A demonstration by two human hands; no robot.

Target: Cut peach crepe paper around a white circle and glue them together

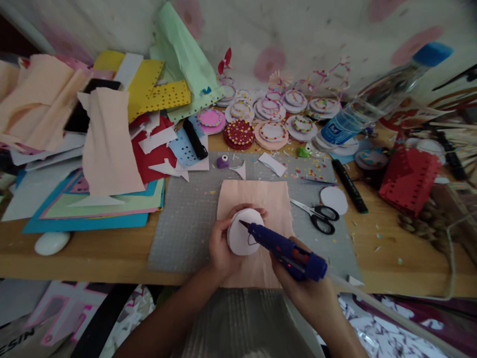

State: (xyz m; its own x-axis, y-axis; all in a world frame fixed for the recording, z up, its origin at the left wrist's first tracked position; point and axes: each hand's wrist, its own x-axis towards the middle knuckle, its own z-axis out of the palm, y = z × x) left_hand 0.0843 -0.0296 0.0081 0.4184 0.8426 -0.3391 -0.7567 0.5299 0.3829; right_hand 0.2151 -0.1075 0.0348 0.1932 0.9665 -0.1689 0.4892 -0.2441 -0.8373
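The left hand curls round the left edge of a white paper disc, fingers closed on its rim, holding it tilted up just above a peach crepe sheet that lies on the grey cutting mat. The right hand is wrapped shut around the grip of a blue glue gun. The gun's long axis runs from the lower right, at the hand, up and to the left, and its dark nozzle tip lies on the disc's face near its upper middle. So the disc lies up-left of the right hand, straight along the barrel, and directly against the left palm; the left hand is the nearer of the two to the disc itself. Scissors rest on the mat just right of the sheet, blades pointing left, clear of both hands, with a black marker beyond them
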